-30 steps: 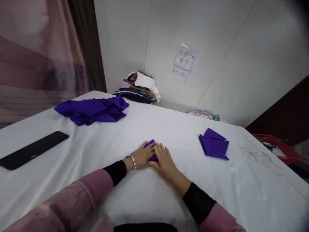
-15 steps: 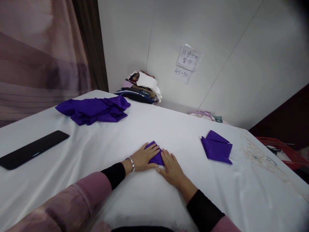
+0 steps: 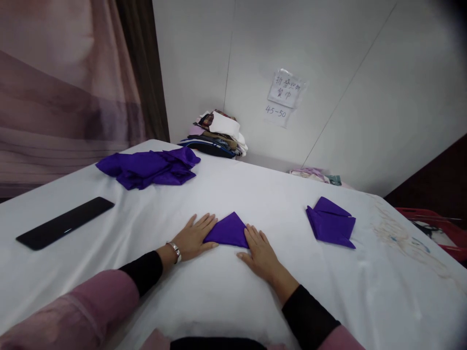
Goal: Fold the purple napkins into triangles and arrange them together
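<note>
A purple cloth napkin (image 3: 229,230), folded to a flat triangle with its point away from me, lies on the white tablecloth. My left hand (image 3: 195,237), a silver bracelet at the wrist, rests flat with fingers extended at the napkin's left corner. At the right corner my right hand (image 3: 260,250) lies with fingers stretched out, their tips on the napkin's edge. Another purple napkin (image 3: 332,224), folded into a shape with pointed corners, sits to the right of my right hand.
A heap of loose purple cloths (image 3: 148,167) lies at the back left. A long black flat object (image 3: 65,222) is nearer on the left. Piled fabrics (image 3: 219,131) stand beyond the far edge, below a handwritten sign (image 3: 284,90). A red basket (image 3: 430,228) is at the right.
My left hand has slid left from the middle of the napkin to its left corner, uncovering the triangle. My right hand has hardly moved. The view has shifted slightly.
</note>
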A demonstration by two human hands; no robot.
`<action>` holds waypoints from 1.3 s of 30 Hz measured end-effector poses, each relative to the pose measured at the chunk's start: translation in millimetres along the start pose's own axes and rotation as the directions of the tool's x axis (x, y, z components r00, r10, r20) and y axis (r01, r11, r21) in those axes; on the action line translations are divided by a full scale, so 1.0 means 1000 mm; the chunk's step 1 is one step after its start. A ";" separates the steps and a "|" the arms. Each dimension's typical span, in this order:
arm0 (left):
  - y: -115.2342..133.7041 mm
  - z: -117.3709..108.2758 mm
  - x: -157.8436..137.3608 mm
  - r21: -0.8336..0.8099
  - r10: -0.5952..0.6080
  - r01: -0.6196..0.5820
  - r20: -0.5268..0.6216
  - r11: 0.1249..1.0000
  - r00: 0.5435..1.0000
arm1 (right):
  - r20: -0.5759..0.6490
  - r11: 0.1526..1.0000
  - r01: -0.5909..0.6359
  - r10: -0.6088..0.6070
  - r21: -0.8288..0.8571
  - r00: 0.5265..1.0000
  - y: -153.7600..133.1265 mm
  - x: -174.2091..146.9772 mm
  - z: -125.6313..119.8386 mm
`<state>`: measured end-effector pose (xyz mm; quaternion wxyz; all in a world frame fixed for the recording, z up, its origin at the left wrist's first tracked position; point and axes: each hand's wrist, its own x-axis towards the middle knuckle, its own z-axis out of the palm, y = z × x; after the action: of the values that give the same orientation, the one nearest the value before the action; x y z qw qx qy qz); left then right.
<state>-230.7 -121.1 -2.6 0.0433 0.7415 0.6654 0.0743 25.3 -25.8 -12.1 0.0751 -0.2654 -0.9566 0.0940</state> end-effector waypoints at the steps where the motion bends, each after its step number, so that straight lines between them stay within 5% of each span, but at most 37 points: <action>1: -0.002 -0.001 -0.004 0.006 -0.009 0.009 0.004 1.000 1.000 | 0.001 1.000 -0.003 0.003 -0.001 1.000 0.000 0.000 0.000; 13: -0.016 -0.011 -0.040 -0.066 -0.189 0.187 -0.036 0.980 0.981 | 0.025 1.000 -0.015 0.015 0.008 1.000 -0.001 0.001 -0.001; 20: -0.001 -0.012 -0.037 -0.111 -0.069 0.042 -0.246 0.993 0.967 | 0.052 1.000 -0.027 0.027 0.013 0.998 -0.001 0.001 -0.003; 39: -0.001 -0.022 -0.050 -0.101 -0.163 0.141 -0.268 0.985 0.949 | 0.050 1.000 -0.029 0.029 0.010 0.998 0.000 0.001 -0.001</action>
<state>-240.3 -171.5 16.0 -0.0143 0.6682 0.7164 0.2000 24.9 -25.3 -10.5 0.0511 -0.2765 -0.9537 0.1066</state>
